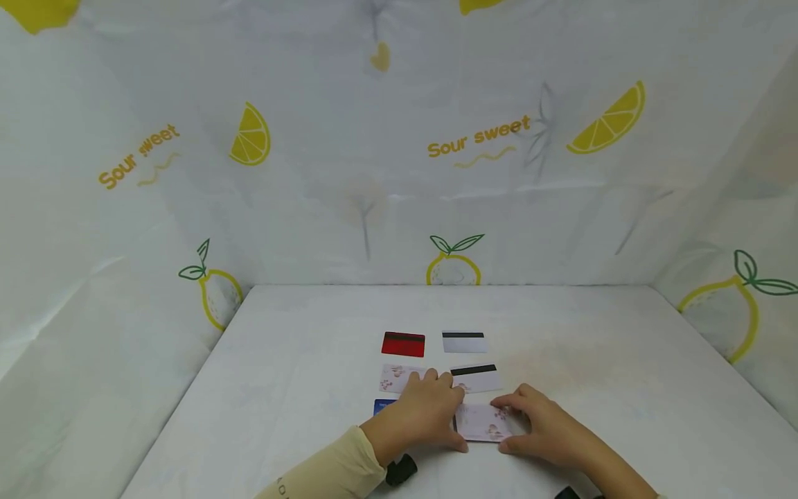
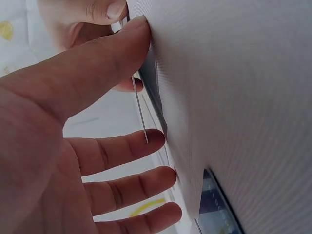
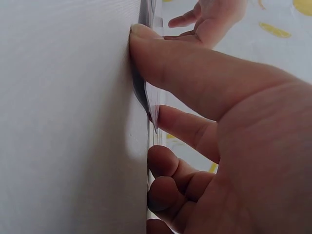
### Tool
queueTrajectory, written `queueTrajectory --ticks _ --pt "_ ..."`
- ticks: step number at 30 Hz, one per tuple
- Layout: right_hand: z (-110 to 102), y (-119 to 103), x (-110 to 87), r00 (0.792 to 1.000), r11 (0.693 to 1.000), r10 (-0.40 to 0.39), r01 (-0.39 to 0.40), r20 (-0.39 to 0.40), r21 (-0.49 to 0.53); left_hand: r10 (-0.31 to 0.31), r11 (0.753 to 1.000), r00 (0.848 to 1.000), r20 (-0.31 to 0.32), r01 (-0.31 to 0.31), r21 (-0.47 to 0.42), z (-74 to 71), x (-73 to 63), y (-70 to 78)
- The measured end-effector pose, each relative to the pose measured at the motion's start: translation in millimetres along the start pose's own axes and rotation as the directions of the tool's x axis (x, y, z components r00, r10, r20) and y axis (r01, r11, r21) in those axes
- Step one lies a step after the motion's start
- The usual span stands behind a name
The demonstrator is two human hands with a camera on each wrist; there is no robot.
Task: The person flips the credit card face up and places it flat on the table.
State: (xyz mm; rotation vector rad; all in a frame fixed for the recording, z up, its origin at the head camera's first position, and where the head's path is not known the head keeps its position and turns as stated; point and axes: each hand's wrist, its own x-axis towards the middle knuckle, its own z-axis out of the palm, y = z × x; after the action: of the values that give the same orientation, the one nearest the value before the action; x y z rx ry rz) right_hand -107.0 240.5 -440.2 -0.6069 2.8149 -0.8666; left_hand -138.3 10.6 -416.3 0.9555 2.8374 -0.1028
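Between my two hands is a white card (image 1: 479,423) printed with pink flowers, low over the table. My left hand (image 1: 424,409) holds its left side, thumb at the near corner and index finger at the far one. Its other fingers reach over the neighbouring cards. My right hand (image 1: 541,426) grips the right side the same way, thumb near and index finger far. In the left wrist view, a thin card edge (image 2: 140,109) shows between thumb and index finger. A dark layer (image 3: 139,87) shows beside the thin edge in the right wrist view.
Behind lie a red card (image 1: 403,344), a white card with a black stripe (image 1: 464,343), a flowered card (image 1: 394,378) and another striped card (image 1: 476,380). A blue card (image 1: 382,405) is partly hidden by my left hand. The white table (image 1: 280,388) meets lemon-printed sheeting (image 1: 349,229).
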Motion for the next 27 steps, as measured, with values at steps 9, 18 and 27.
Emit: queueTrajectory --ticks 9,18,27 --pt "1 2 0.3 0.999 0.999 -0.032 0.033 -0.024 0.014 -0.003 1.0 1.0 -0.026 0.004 0.016 0.6 -1.7 -1.4" --pt "1 1 1.6 1.0 1.0 -0.017 0.017 -0.024 -0.002 -0.003 1.0 1.0 -0.029 0.003 -0.012 0.0 1.1 -6.5" --pt "0 3 1.5 1.0 1.0 -0.006 0.006 -0.015 0.013 -0.077 0.981 0.994 -0.077 0.062 -0.182 -1.8 18.0 -31.6"
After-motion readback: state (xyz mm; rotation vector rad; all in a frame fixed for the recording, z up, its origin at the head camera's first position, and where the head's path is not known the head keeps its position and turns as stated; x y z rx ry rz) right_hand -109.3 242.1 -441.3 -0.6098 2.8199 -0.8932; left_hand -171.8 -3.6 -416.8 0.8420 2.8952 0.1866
